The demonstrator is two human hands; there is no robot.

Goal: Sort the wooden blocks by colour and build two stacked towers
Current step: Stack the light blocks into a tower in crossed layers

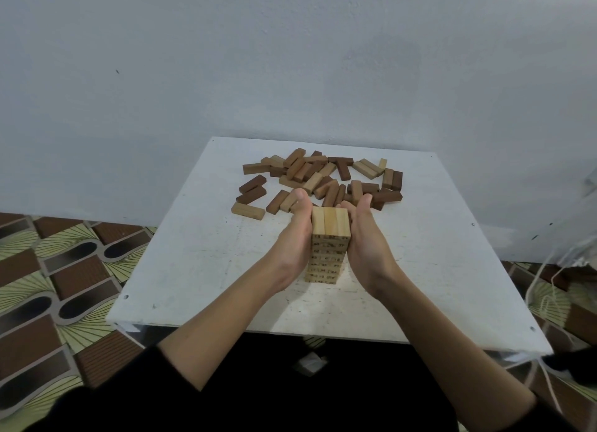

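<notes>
On the near middle of the white tabletop (200, 270) stands one tower of light blocks (329, 247), several layers high, three blocks side by side on top, printed numbers showing on the near face. Left hand (292, 237) and right hand (363, 237) flank it, palms turned inward and fingers straight, flat against or just beside its two sides; neither hand curls round a block. Reads as squaring up the layers rather than placing.

Behind the tower, toward the wall (290, 60), lies the loose pile of blocks (323, 176), dark and light still mixed, some overlapping. A few outliers sit at its left edge: two dark blocks (252, 189) and one light block (248, 211) lying flat.

Progress, as judged: light tower partly built; light blocks remain in the pile, so it is not finished. No dark tower visible at all. Sorting of the pile is incomplete. Roughly under half done.
</notes>
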